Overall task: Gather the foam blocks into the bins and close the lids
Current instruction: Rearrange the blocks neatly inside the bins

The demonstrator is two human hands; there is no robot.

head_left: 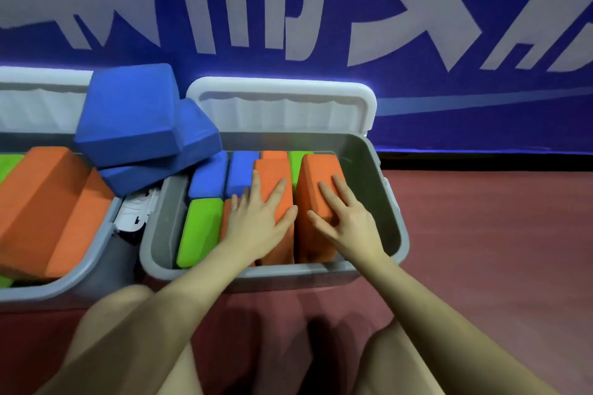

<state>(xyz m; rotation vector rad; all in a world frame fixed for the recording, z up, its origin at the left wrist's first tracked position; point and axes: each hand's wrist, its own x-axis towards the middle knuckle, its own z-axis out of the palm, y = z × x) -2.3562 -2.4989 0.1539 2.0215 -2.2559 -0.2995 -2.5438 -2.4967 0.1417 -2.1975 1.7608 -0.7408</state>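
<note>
Two grey bins sit side by side on a reddish floor (481,250) in front of a blue banner (417,106) with large white characters that are cropped by the top edge and cannot be read. The right bin (390,202) is fully in view, its white lid (282,106) standing open behind it; the left bin (80,276) is cut off by the left edge, and only part of its lid (38,99) shows. Both hands lie flat with spread, straight fingers, gripping nothing: the left hand (260,218) presses on an orange block (276,176) standing on edge in the right bin, and the right hand (345,218) presses on a second orange block (317,173) just beside it. Around them stand blue blocks (224,176) and green blocks (199,231), with a green one largely hidden between the two orange ones; how many lie under the forearms cannot be told. The left bin holds large orange blocks (48,212) and a sliver of green at the edge. Blue blocks (128,112) are heaped across the gap between the bins, hiding the rims there. Something white (134,215) sits in that gap, too obscured to identify. Bare knees fill the bottom of the view.
</note>
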